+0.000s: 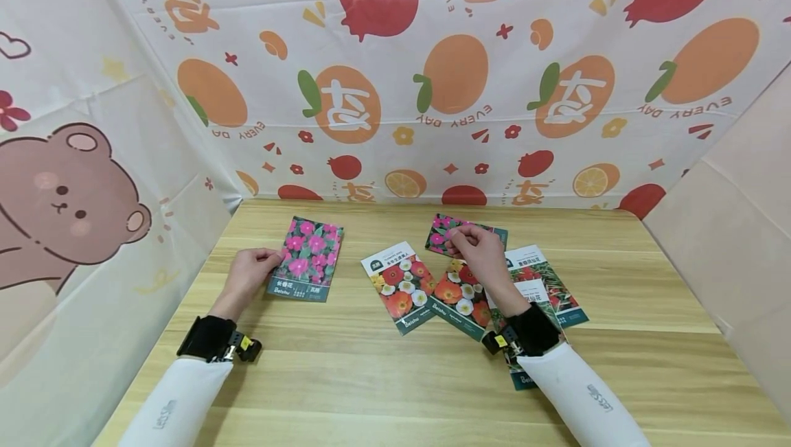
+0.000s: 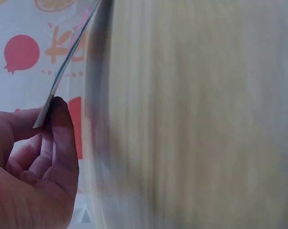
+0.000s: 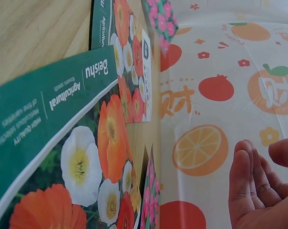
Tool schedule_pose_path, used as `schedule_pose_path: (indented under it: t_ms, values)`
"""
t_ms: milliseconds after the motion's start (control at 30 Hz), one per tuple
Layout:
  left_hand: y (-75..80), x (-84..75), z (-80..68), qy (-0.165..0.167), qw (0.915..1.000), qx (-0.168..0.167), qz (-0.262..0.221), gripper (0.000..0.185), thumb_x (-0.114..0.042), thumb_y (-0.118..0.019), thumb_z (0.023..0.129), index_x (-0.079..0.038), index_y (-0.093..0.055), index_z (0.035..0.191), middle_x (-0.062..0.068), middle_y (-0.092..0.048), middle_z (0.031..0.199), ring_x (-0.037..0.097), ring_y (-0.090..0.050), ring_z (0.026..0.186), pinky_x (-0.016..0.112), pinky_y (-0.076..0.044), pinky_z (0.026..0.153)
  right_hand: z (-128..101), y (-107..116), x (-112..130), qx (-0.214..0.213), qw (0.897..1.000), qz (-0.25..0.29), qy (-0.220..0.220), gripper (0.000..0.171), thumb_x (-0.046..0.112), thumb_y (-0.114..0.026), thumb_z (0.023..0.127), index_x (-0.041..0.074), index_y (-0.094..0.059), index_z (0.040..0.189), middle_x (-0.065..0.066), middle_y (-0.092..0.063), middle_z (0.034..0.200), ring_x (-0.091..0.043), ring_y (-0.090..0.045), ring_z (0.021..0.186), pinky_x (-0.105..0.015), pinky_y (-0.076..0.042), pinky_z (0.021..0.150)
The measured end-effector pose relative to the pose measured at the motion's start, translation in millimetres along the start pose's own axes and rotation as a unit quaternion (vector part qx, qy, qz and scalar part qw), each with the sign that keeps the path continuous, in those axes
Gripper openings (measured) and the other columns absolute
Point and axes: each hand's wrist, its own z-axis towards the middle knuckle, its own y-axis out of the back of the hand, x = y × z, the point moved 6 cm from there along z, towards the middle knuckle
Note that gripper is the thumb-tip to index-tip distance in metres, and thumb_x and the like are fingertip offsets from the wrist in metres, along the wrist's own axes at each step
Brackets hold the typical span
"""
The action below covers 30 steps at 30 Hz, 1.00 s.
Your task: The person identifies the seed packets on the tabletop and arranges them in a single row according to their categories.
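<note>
Your right forearm, in its white sleeve (image 1: pixel 581 392), lies nearest the camera and covers part of a seed packet at the table's (image 1: pixel 371 378) front. Your right hand (image 1: pixel 478 251) sits above the spread of packets; its fingertips pinch the near edge of a pink-flower packet (image 1: pixel 440 235) that lies at the far side of the group, long axis running left to right and slightly tilted. In the right wrist view the fingers (image 3: pixel 244 176) are loosely curled.

Your left hand (image 1: pixel 250 272) pinches the left edge of a second pink-flower packet (image 1: pixel 307 258), well apart from the others on the left. That packet's long axis runs away from you, label end toward you, top leaning slightly right. In the left wrist view its thin edge (image 2: pixel 63 71) sits between thumb and fingers.

Two poppy packets (image 1: pixel 404 285) lie between your hands, fanned out at angles.
</note>
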Motion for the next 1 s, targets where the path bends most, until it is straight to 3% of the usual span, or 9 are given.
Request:
schedule_pose_path:
  t_ms: [233, 400, 667, 1000]
  values:
    - [5.8, -6.1, -0.2, -0.056, 0.9891, -0.028, 0.133, 0.029, -0.021, -0.066, 0.101, 0.006, -0.076, 0.100, 0.019, -0.075, 0.095, 0.026, -0.063, 0.081, 0.035, -0.044, 0.069, -0.1, -0.4, 0.0, 0.004, 1.000, 0.002, 0.003, 0.038, 0.051, -0.066, 0.098, 0.019, -0.070, 0.120, -0.008, -0.072, 0.106, -0.022, -0.070, 0.100, -0.029, -0.059, 0.087]
    - [7.1, -9.7, 0.3, -0.072, 0.9829, -0.024, 0.167, 0.022, -0.017, -0.067, 0.095, 0.003, -0.077, 0.088, 0.015, -0.073, 0.085, 0.028, -0.062, 0.076, 0.037, -0.043, 0.066, -0.4, -0.3, -1.5, 0.007, 1.000, 0.002, 0.000, 0.038, 0.051, -0.066, 0.098, 0.020, -0.070, 0.119, -0.007, -0.072, 0.107, -0.022, -0.069, 0.101, -0.029, -0.059, 0.088]
    - [7.0, -11.3, 2.2, -0.088, 0.9729, 0.007, 0.214, 0.026, -0.017, -0.070, 0.094, -0.001, -0.073, 0.074, 0.006, -0.066, 0.071, 0.023, -0.055, 0.067, 0.036, -0.039, 0.061, 0.1, 0.6, -3.3, 0.004, 1.000, 0.000, -0.002, 0.039, 0.052, -0.066, 0.098, 0.020, -0.070, 0.120, -0.007, -0.072, 0.106, -0.022, -0.069, 0.101, -0.029, -0.059, 0.088]
    - [6.9, -15.9, 5.5, -0.098, 0.9652, 0.017, 0.242, 0.024, -0.012, -0.073, 0.092, -0.003, -0.068, 0.070, 0.006, -0.063, 0.070, 0.026, -0.056, 0.069, 0.038, -0.042, 0.064, -0.3, 2.3, -3.6, 0.004, 1.000, 0.005, -0.010, 0.042, 0.053, -0.066, 0.098, 0.020, -0.069, 0.123, -0.007, -0.071, 0.108, -0.022, -0.069, 0.102, -0.030, -0.059, 0.088]
